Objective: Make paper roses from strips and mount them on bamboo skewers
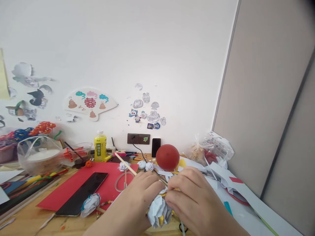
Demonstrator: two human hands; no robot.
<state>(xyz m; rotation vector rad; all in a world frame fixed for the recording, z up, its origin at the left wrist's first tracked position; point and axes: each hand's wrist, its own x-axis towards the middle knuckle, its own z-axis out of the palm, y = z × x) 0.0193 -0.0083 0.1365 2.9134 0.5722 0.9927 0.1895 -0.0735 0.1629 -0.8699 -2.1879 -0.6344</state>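
A crumpled white paper ball (159, 211) with gold-yellow bits on it sits between my two hands, low in the middle of the view. My left hand (137, 196) is closed around its left side. From the right, my right hand (194, 200) pinches at the ball's upper edge, where a gold-yellow band shows; the fingertips are partly hidden. A pale wooden stick (126, 164) slants up to the left from behind my left hand, and I cannot tell whether that hand grips it. Left of my hands, another crumpled paper ball (90, 205) lies by a black tablet (82, 193).
Red paper (59, 193) lies under the tablet. Behind my hands are a red balloon (167, 157), a phone (156, 147) and a power socket (133, 138). A yellow bottle (100, 146) stands at the back left. White paper scraps (221, 175) cover the right side.
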